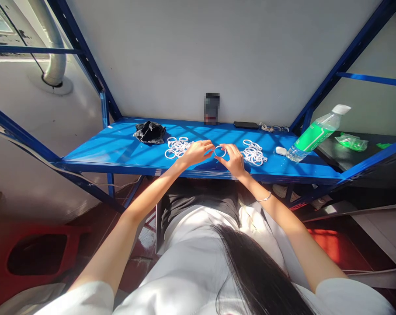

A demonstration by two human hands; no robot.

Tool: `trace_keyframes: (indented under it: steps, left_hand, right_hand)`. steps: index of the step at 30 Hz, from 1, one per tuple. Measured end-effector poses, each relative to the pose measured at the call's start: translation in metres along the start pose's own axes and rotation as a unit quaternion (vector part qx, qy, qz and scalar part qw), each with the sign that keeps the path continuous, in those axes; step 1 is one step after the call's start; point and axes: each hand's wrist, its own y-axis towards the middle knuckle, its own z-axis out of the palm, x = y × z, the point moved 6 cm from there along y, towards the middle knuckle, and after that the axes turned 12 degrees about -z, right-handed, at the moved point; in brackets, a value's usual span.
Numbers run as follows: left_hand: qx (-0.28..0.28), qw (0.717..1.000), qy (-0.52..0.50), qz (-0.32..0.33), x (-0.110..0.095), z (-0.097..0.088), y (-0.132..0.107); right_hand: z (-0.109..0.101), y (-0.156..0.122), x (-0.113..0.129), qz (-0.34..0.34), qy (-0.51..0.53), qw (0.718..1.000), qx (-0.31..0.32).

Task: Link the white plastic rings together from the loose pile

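While right hand (233, 161) fingers grip white ring (220, 157) mid-frame, left hand (198, 152) sits just beside. Left fingers (207, 146): hold unclear, cannot tell.

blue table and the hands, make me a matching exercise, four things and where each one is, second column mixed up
1. crumpled black plastic bag
2. green-labelled bottle
3. single white ring
4. silver bracelet

a. around the right forearm
b. left half of the blue table
c. in the right hand's fingers
d. right end of the table

Pairs: 1-b, 2-d, 3-c, 4-a
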Motion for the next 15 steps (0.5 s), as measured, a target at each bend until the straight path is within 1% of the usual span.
trace_keyframes:
  steps: [3, 9, 15]
  left_hand:
    - [-0.004, 1.000, 0.001, 0.006, 0.0002, 0.0008, 0.0002]
    - [-0.008, 1.000, -0.003, 0.011, -0.0007, 0.0013, 0.0001]
    - [-0.007, 1.000, -0.005, 0.008, -0.0012, 0.0026, 0.0000]
  right_hand:
    - [0.0007, -0.0010, -0.0012, 0.005, 0.002, 1.000, 0.002]
    - [-0.0023, -0.0004, 0.0007, -0.003, 0.014, 1.000, -0.019]
    - [-0.0024, -0.0001, 0.0006, -0.002, 0.021, 1.000, -0.018]
